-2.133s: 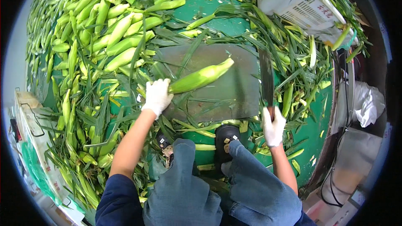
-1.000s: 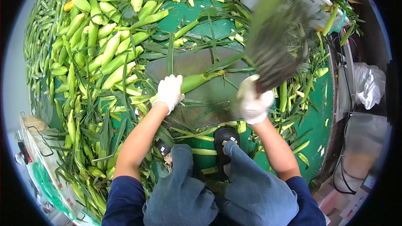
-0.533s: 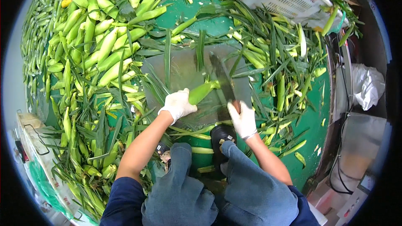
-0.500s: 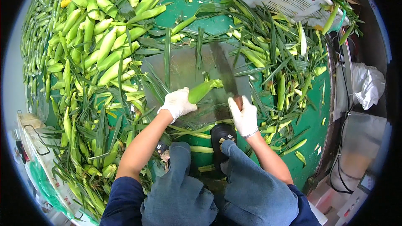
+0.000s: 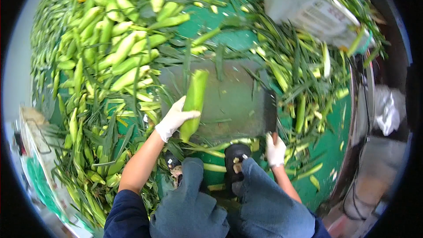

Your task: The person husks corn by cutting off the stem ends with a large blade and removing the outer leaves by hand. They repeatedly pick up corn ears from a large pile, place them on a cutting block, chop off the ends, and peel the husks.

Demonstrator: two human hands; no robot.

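Observation:
In my gloved left hand [image 5: 175, 119] is a green ear of corn [image 5: 195, 92] in its husk, held nearly upright over the left part of a dark flat board [image 5: 229, 117]. My gloved right hand [image 5: 276, 151] is closed round the brown handle of a large knife [image 5: 270, 108]. Its dark, broad blade points away from me along the board's right side. Scraps of leaf lie on the board, and strips of husk lie between it and my shoes.
Husked-in ears of corn [image 5: 128, 46] are heaped at the far left. Long leaves and cut stalk ends [image 5: 304, 79] cover the green floor [image 5: 220, 20] on the right. A white basket [image 5: 304, 6] full of leaves stands tilted at the far right. At the left edge is a pale crate [image 5: 42, 143].
My left hand has tipped the ear of corn from slanting across the board to nearly upright. My right hand has moved the knife right and nearer, to the board's right edge.

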